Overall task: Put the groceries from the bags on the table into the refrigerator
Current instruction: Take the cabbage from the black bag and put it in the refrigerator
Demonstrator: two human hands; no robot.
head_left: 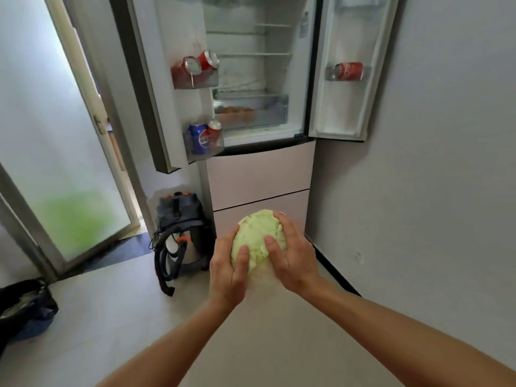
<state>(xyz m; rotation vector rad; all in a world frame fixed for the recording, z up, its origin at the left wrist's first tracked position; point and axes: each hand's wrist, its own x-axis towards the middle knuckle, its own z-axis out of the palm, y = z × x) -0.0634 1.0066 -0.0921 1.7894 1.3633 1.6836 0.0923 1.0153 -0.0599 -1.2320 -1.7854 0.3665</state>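
Refrigerator is ahead of and above your grip. Both upper doors are swung open and the shelves are mostly bare. The vacuum cleaner sits on the floor just left of the grip, its hose looping out toward you.

Cabbage is in the air between both hands, in front of the lower drawer fronts, so it is not in the fridge yet. Your left hand cups its left side with the thumb on top. Your right hand wraps the right side, fingers curled over the far edge. Both hands are closed around the head.

The crisper drawer is up and beyond the grip. Something orange is inside, too blurred to name. Red cola cans lean in the door bin up-left of the grip, and a Pepsi can stands in the bin lower down.

Risks:
- The outer leaves look loose, so they could shear off and the head could slip.
- If you free one hand to pull the drawer, the other probably won't hold it.
- A round head may roll off a shelf if you set it near the edge.
- Lifting too far left could clip the leaning cans.
- The hose is a trip risk if you step left.
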